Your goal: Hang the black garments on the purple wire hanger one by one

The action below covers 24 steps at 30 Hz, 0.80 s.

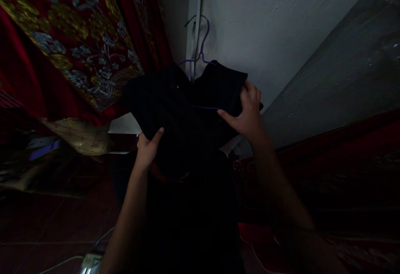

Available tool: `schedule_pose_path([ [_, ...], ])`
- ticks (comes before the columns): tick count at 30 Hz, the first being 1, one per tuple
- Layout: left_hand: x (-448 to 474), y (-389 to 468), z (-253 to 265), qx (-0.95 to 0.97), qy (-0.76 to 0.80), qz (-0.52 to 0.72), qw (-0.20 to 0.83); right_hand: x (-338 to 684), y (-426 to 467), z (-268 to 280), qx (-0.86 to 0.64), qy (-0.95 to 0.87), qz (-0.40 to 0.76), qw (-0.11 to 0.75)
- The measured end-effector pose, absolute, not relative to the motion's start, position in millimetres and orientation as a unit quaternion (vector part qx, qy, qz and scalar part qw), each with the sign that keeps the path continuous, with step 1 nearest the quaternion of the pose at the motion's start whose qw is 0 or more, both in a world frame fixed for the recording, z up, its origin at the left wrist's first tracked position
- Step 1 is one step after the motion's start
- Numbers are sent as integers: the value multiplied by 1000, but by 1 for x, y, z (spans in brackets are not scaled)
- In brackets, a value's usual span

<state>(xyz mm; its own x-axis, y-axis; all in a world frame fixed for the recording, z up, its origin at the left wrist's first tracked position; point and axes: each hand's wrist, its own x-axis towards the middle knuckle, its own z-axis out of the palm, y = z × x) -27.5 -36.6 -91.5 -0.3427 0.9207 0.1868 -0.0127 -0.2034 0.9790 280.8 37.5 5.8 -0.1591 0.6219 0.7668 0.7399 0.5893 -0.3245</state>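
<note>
A black garment [175, 103], its exact kind lost in the dim light, hangs on a purple wire hanger [204, 41]. The hanger's hook points up in front of a pale strip on the wall, and I cannot tell whether it rests on anything. My left hand [147, 151] pinches the garment's lower left side, thumb on the front and fingers hidden behind. On the right, my right hand [248, 109] grips the garment's upper right part, with the thumb in front near the hanger's bottom bar. The cloth is spread between both hands.
A red cloth with gold and silver flower work [84, 36] hangs at the upper left. Behind the hanger stands a grey wall [265, 20]. A low shelf with items [40, 151] is at the left, and a small device with cables [91, 261] lies on the tiled floor.
</note>
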Motion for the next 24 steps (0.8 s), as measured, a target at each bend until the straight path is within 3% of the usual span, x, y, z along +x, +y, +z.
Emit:
schedule_pose_path([
  [2,-19,-45,-97,388,537,663,349,260,24,-15,-452,-707,41,542],
  [5,-5,-54,-94,348,525,674,387,210,-1,-64,-476,-542,289,630],
  [6,-1,-57,-91,347,517,665,412,192,-9,-82,-488,-486,370,623],
  [8,5,-63,-84,355,506,644,451,160,-20,-111,-483,-445,538,528],
  [10,9,-69,-79,354,507,632,468,140,-25,-125,-459,-441,612,469],
  [21,15,-79,-74,353,481,602,530,158,-31,-107,-430,-389,555,597],
  [24,19,-81,-74,355,470,602,539,162,-39,-99,-425,-395,553,598],
])
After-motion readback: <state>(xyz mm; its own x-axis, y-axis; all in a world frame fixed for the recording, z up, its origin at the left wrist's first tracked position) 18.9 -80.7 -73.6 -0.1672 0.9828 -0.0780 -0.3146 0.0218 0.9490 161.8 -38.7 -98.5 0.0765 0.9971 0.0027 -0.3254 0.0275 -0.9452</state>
